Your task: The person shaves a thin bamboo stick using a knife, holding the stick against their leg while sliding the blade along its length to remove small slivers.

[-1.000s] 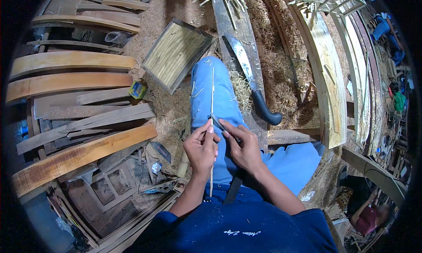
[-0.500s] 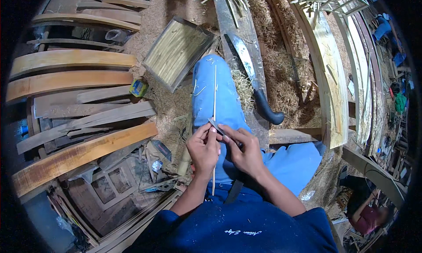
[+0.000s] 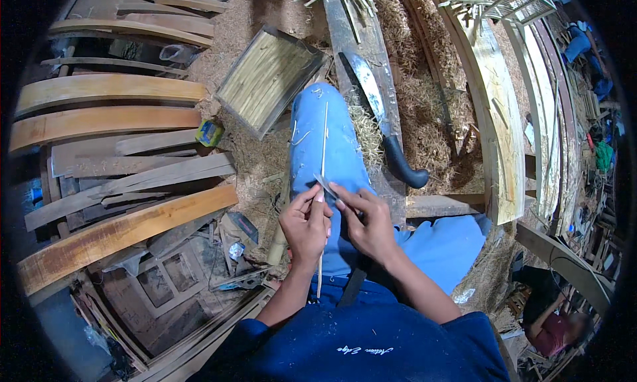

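Note:
My left hand (image 3: 306,230) is closed around a thin pale wooden strip (image 3: 324,140). The strip lies along my blue-trousered leg, its lower end reaching toward my shirt. Close beside it, my right hand (image 3: 369,227) pinches a small knife (image 3: 324,184). The blade crosses the strip just above my left fingertips, and its handle is mostly hidden by my fingers. A few curled shavings (image 3: 302,138) cling to the trouser leg.
A large curved blade with a black handle (image 3: 401,163) rests on the plank right of my knee. Left of the knee stands a framed tray (image 3: 232,103) of thin strips. Boards (image 3: 113,123) line the left; shavings (image 3: 431,130) cover the floor. Another person (image 3: 554,325) sits lower right.
The strip has slid slightly toward me. The knife has tilted more steeply, and my right hand has shifted a little up and away from my left.

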### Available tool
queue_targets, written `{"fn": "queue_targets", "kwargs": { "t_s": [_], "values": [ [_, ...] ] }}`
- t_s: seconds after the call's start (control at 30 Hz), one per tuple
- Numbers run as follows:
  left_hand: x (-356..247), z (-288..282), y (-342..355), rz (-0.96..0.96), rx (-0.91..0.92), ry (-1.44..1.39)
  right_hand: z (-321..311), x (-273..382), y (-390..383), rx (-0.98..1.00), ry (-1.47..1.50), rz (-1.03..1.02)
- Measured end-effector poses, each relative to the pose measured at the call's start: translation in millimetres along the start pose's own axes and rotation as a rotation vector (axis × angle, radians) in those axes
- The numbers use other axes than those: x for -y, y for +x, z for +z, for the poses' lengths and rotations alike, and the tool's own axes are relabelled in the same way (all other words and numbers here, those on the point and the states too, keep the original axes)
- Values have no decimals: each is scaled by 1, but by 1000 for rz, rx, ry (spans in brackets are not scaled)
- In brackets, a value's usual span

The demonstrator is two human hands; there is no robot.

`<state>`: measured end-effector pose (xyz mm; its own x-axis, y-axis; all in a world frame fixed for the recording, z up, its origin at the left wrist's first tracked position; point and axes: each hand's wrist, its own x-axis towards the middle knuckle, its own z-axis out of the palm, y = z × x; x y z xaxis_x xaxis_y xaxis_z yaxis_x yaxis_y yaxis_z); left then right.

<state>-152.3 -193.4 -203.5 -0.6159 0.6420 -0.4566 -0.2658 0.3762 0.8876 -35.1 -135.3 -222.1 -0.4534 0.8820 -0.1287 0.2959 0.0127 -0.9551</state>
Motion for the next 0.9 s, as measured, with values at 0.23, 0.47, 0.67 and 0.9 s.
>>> {"fn": "queue_targets", "kwargs": {
  "t_s": [0.23, 0.47, 0.67, 0.9],
  "values": [
    [4, 1, 4, 28, 13, -39, 3, 1, 10, -10, -83, 15],
    [-1, 3, -4, 7, 27, -14, 4, 0, 18, -95, -87, -15],
    [6, 1, -5, -10, 15, -23, 1, -2, 10, 12, -91, 23],
    [-8, -7, -8, -87, 99, -40, -1, -14, 23, -133, -9, 61]
  ]
}}
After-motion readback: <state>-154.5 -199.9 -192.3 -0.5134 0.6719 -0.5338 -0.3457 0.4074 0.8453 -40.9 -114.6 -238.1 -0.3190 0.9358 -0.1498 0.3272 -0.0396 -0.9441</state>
